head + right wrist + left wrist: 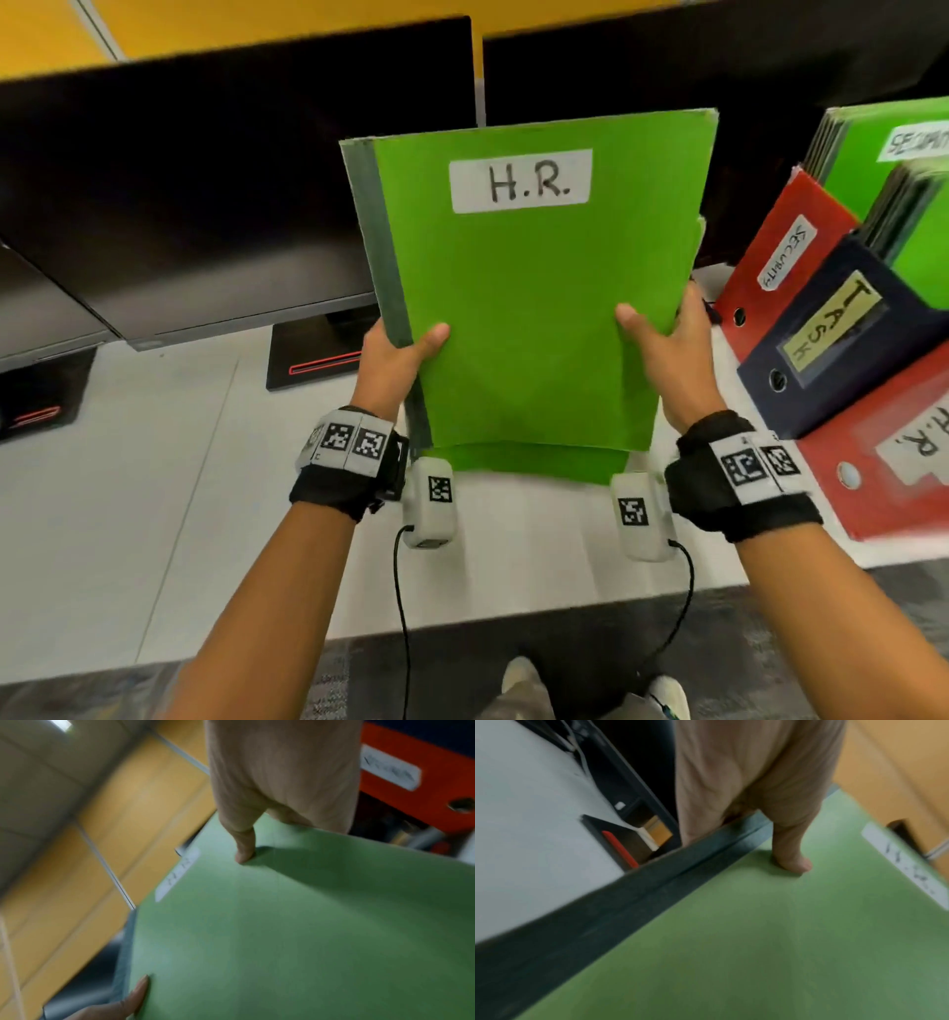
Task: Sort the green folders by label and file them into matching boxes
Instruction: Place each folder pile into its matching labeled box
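Note:
A green folder with a grey spine and a white "H.R." label is held upright above the white desk, with more green folders behind it. My left hand grips its spine edge, thumb on the cover. My right hand grips the opposite edge, thumb on the cover. At the right stand a red box marked "SECURITY", a dark blue box marked "TASK" and a red box marked "H.R.". The first two boxes hold green folders.
Two dark monitors stand at the back of the white desk, their bases on the surface. An orange wall runs behind them. The desk's front edge and grey floor lie below my arms.

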A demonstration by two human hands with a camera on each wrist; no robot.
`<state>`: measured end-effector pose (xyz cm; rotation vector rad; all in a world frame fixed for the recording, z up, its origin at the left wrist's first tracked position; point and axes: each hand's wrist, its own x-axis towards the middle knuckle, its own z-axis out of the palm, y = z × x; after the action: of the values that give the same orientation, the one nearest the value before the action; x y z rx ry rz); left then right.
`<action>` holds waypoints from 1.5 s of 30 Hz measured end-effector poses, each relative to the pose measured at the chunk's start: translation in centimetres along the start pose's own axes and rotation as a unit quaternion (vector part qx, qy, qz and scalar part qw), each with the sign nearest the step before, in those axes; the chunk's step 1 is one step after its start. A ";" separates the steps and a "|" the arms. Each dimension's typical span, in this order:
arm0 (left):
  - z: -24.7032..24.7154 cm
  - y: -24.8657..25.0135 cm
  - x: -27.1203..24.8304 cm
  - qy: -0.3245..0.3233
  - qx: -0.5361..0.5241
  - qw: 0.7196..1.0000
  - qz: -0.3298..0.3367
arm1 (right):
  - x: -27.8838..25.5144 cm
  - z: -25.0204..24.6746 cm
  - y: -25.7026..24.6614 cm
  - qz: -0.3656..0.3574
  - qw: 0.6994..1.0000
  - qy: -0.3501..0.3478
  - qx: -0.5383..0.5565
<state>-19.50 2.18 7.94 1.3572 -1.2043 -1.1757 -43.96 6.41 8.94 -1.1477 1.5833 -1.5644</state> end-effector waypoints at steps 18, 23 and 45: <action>4.5 7.3 1.1 0.138 -0.048 0.978 0.149 | 3.1 -1.5 -4.3 -0.044 0.977 0.181 0.108; 5.3 4.9 0.4 0.115 -0.067 0.979 0.157 | 1.7 -0.8 -2.0 -0.069 0.984 0.142 0.081; 7.7 3.4 -1.8 0.088 0.159 0.971 0.158 | 1.4 -6.9 1.8 -0.021 0.990 -0.007 -0.142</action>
<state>-27.62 3.37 10.74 1.4040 -1.4571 -0.6434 -51.03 8.03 8.05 -1.3457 1.8261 -1.3821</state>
